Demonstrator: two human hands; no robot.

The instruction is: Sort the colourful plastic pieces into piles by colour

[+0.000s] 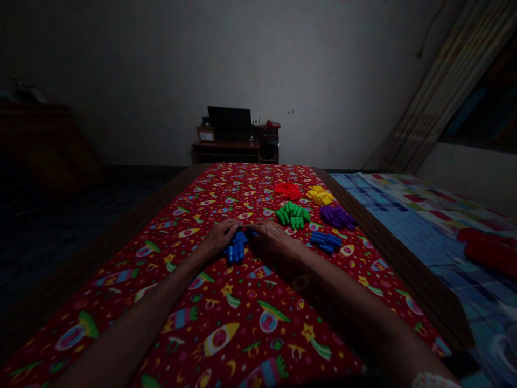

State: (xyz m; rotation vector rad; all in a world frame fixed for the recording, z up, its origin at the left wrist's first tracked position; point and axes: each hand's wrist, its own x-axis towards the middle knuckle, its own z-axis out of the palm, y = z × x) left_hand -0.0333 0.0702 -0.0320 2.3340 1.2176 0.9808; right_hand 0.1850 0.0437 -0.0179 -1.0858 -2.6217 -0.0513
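Observation:
My left hand [220, 237] rests at the left side of a small pile of blue bullet-shaped toy blocks [236, 252], its fingers curled against them. Facing it, my right hand [271, 236] has its fingers closed around a blue block [252, 232], partly hidden by the fingers. Several blue blocks stick out toward me below the left fingertips. To the right of my right hand lies a second group of blue blocks [325, 241]. Green blocks [293, 215] are heaped just beyond that hand.
Farther back on the red patterned cloth [226, 318] are red blocks [288, 191], yellow blocks [320, 195] and purple blocks [338, 216]. A bed with a checked cover [416, 237] stands at the right. A monitor [230, 123] sits on a desk by the wall.

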